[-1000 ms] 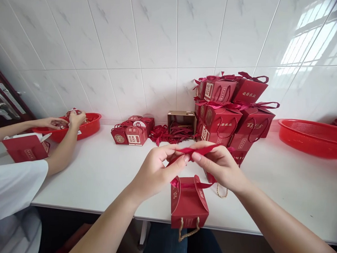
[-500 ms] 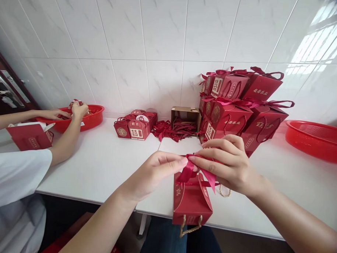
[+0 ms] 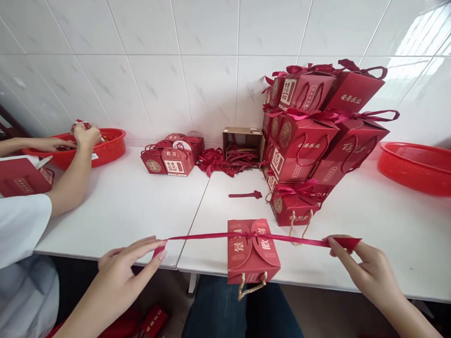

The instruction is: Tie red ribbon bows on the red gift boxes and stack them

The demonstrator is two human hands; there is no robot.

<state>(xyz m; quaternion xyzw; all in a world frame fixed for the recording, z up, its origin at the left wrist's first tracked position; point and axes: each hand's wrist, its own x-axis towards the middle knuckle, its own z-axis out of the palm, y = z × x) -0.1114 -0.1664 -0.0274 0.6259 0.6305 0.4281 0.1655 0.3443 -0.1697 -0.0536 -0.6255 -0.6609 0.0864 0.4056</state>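
A red gift box (image 3: 249, 268) with a rope handle sits at the table's front edge before me. Across its top runs a red ribbon (image 3: 204, 235), knotted at the middle and stretched out to both sides. My left hand (image 3: 133, 264) pinches the ribbon's left end between thumb and fingers. On the other side, my right hand (image 3: 362, 267) grips the right end, its tip sticking out past the fingers. Just behind stands another gift box (image 3: 294, 213) with a tied bow. A dark red ribbon strip (image 3: 245, 195) lies flat on the table.
Stacked gift boxes with bows (image 3: 315, 137) rise at the back right, beside a red plastic basket (image 3: 421, 171). Smaller boxes (image 3: 172, 159) and a carton (image 3: 245, 135) of ribbons stand by the wall. At left, a co-worker's hands (image 3: 84, 134) reach over a red basin (image 3: 111, 150).
My hands have moved apart, pulling the ribbon from a bunched loop into a straight line with a small knot on the box. The view has shifted slightly.
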